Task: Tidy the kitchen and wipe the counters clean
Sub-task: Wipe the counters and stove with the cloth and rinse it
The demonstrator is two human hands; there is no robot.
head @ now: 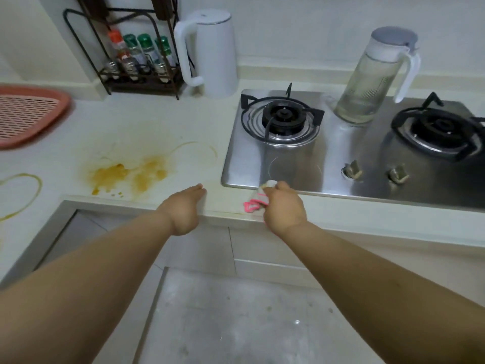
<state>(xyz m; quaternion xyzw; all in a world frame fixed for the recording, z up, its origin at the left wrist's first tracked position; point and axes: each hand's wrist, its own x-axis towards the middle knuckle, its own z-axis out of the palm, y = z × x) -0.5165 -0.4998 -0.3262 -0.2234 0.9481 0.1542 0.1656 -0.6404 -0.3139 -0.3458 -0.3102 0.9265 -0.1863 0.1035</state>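
Brushed, glossy steel hob (pixel 341 158) with matt black iron burners (pixel 284 117). Smooth pale worktop (pixel 147 119), stained yellow. Soft cloth (pixel 258 200), pink-edged. Clear ribbed plastic jug (pixel 367 82); smooth white plastic kettle (pixel 212 53).

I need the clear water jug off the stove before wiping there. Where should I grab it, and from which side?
Take the clear water jug by its white loop handle, which juts out on its right, toward the right burner. Come in from the right, probably with the left hand, since the right hand holds the cloth.
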